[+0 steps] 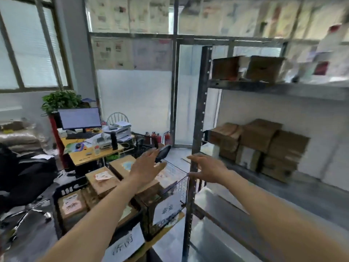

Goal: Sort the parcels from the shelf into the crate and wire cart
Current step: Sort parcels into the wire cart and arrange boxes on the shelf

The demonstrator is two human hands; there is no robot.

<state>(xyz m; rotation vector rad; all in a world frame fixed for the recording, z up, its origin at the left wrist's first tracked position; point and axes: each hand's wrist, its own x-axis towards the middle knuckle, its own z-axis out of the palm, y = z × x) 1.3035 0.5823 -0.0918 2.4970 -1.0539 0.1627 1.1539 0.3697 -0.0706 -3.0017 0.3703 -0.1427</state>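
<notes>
Parcels on a metal shelf [198, 118], with both hands held empty beside it.

A glass-walled office is seen, with a cluttered counter [90, 154] left of the shelf. Brown parcels [264, 146] are stacked on the shelf's middle level, long sides along the board. The crate [62, 191] and wire cart [177, 188], left of the shelf post, are filled with boxes. Left hand [145, 167] and right hand [207, 169] are spread, nothing gripped.

Two bare forearms, sleeveless, no watch, rings or gloves.
</notes>
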